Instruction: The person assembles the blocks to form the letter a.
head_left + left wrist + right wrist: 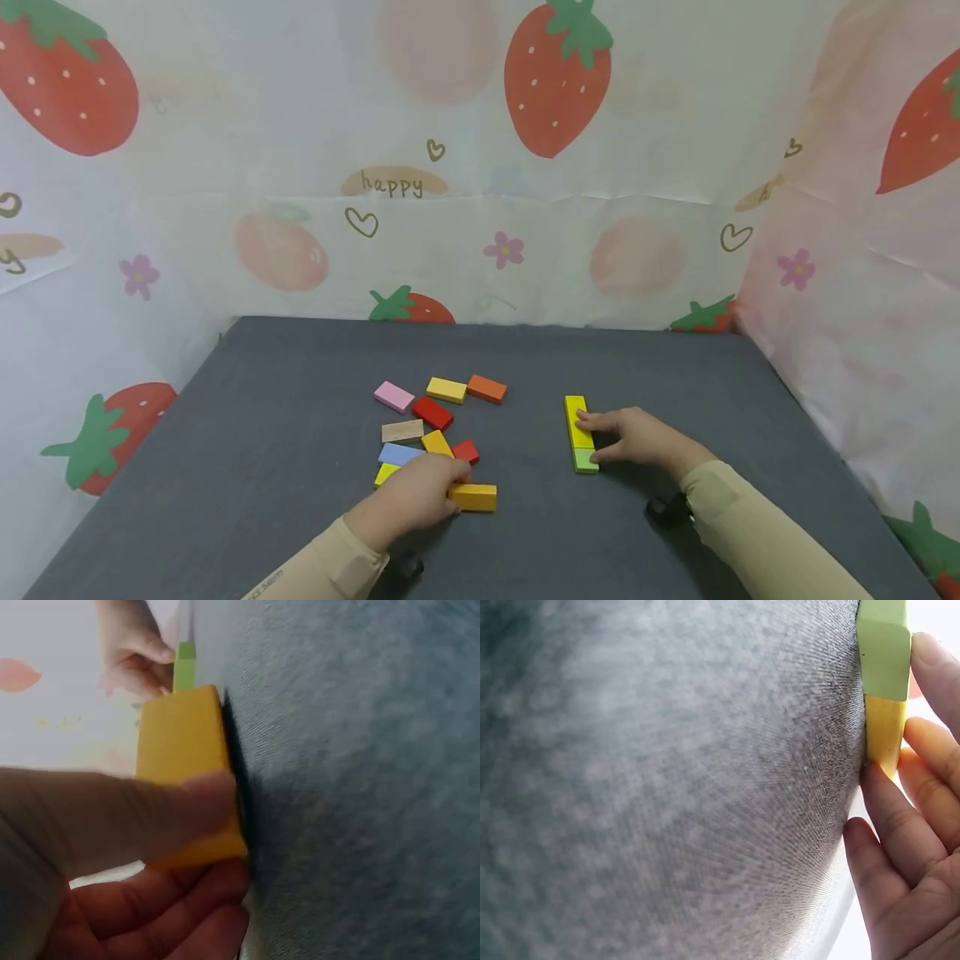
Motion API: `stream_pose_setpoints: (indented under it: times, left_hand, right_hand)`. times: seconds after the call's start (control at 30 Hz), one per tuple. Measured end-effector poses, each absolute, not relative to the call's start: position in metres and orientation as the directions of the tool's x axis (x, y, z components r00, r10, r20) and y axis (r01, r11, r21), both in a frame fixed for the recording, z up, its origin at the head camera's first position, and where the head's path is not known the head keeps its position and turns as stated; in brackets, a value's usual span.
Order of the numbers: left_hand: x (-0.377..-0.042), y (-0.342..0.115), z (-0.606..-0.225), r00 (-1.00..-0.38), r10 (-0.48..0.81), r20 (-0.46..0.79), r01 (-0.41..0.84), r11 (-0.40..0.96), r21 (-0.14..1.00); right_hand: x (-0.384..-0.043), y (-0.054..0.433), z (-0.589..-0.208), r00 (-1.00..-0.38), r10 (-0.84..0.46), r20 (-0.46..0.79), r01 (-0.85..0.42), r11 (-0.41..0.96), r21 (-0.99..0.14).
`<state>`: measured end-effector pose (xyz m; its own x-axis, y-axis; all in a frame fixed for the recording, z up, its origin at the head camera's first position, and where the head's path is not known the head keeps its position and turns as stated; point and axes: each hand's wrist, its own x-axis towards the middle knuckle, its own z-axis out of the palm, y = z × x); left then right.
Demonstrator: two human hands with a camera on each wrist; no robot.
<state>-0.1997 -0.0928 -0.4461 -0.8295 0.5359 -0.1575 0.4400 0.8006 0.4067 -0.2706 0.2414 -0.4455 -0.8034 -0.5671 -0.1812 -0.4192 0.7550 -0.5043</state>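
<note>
- Evidently the two hands are well apart, each busy with its own blocks on the dark table [270, 467].
- The left hand [420, 492] pinches an orange-yellow block [477, 498] by one end, thumb across its broad face; that grip probably leaves the other end free to be set against something. Whether the block is off the table, I cannot tell.
- The right hand [637, 437] clamps nothing: its fingers lie extended, touching a yellow piece [573, 417] and the green block [585, 462] at its near end, perhaps to keep the two in line. Whether the yellow is one block or several is unclear.
- Loose blocks lie around the left hand's far side, seemingly within easy reach: pink [393, 397], orange [487, 389] and wood-coloured [402, 431] ones among them, with a blue block [400, 453] just beside the hand.
</note>
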Motion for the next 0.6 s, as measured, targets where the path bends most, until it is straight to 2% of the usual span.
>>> stream_pose_setpoints:
  times: [0.23,0.43,0.6]
  left_hand:
    - [-0.207,-0.100,-0.444,-0.858,0.500,-0.118,0.314,0.692,0.650]
    - [-0.219,-0.094,-0.436,-0.892,0.444,-0.088,0.247,0.642,0.726]
    - [-0.237,-0.085,-0.430,-0.913,0.387,-0.125,0.136,0.579,0.804]
  right_hand:
    - [-0.273,0.242,-0.449,-0.801,-0.572,-0.176,-0.428,0.752,-0.501]
    - [-0.272,0.242,-0.447,-0.803,-0.570,-0.176,-0.424,0.753,-0.503]
    - [-0.271,0.242,-0.445,-0.803,-0.570,-0.174,-0.429,0.756,-0.495]
